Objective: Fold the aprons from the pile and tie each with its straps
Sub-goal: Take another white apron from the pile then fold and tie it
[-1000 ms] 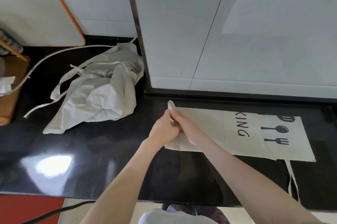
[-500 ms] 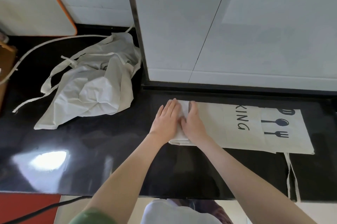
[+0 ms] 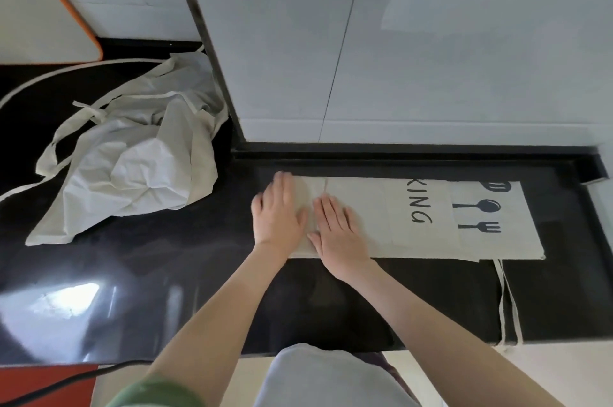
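Apron (image 3: 414,217) folded to a long strip on the black countertop (image 3: 166,257), your hands flat on its left end.

Straps (image 3: 504,300) hang off the front edge at the strip's right end, free for tying. Left hand (image 3: 277,214) and right hand (image 3: 338,231) lie side by side, palms down, fingers straight, gripping nothing; likely you're pressing the end fold so the crease sets. Strip lies just in front of the raised back lip, print up. Further left, well apart, pile (image 3: 132,161) of crumpled aprons with ties trailing. Orange-rimmed board (image 3: 49,18) leans on the wall behind it. Path along the strip looks unobstructed for the next fold.
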Demonstrator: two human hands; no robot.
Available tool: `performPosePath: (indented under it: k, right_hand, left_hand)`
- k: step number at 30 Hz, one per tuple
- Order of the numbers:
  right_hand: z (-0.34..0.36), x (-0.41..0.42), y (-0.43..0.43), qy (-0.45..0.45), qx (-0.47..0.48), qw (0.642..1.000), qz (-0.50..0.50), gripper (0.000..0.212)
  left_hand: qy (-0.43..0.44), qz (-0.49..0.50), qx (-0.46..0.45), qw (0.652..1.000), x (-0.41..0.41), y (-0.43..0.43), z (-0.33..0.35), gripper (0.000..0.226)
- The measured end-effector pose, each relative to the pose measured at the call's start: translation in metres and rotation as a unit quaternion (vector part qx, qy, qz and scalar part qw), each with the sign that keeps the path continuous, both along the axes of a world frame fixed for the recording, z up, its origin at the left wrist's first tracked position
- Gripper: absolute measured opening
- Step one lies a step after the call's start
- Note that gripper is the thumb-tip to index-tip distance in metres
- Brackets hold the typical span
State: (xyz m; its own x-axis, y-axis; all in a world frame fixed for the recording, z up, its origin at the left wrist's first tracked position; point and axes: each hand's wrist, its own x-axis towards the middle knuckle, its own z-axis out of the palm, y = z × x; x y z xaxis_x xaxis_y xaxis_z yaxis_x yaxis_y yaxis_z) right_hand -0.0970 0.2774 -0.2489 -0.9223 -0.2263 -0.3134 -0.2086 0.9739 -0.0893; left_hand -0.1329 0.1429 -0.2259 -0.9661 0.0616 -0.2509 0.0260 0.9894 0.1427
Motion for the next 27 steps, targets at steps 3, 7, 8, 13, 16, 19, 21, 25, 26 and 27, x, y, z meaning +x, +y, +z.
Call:
performPosePath:
  k: [3,7,8,13,16,19,21,25,26,27]
  right_hand:
    - [0.004,-0.006,-0.001,-0.019,-0.029,0.999,-0.009,0.062]
    - [0.018,-0.010,-0.005,-0.045,-0.079,0.995,-0.031,0.067]
    - [0.024,-0.013,-0.009,-0.054,-0.088,0.993,-0.054,0.068]
    - [0.049,-0.023,-0.019,-0.138,-0.304,0.917,-0.218,0.044]
    - [0.056,-0.025,-0.014,-0.168,-0.335,0.902,-0.212,0.052]
    - [0.056,-0.027,-0.006,-0.166,-0.364,0.886,-0.235,0.048]
    - [0.054,-0.027,0.000,-0.133,-0.369,0.887,-0.242,0.044]
    - [0.053,-0.024,0.004,-0.082,-0.443,0.852,-0.269,0.046]
    - [0.052,-0.024,0.005,-0.091,-0.442,0.849,-0.274,0.046]
    - [0.050,-0.025,0.009,-0.109,-0.451,0.836,-0.293,0.044]
  left_hand:
    - [-0.048,0.165,0.043,0.984,0.000,0.011,0.016,0.043]
    - [-0.153,0.263,0.235,0.923,-0.009,0.013,0.020,0.021]
    - [-0.158,0.245,0.258,0.921,-0.011,0.012,0.020,0.022]
    - [-0.118,0.195,0.323,0.919,-0.008,0.018,0.027,0.011]
    - [-0.072,0.169,0.329,0.926,-0.006,0.021,0.031,0.008]
    - [-0.093,0.177,0.387,0.900,-0.003,0.030,0.039,0.019]
    - [-0.133,0.198,0.468,0.851,0.002,0.037,0.045,0.036]
    - [-0.152,0.137,0.478,0.854,0.007,0.045,0.042,0.074]
    - [-0.148,0.132,0.466,0.862,0.007,0.046,0.039,0.075]
    - [-0.138,0.136,0.460,0.867,0.006,0.048,0.038,0.070]
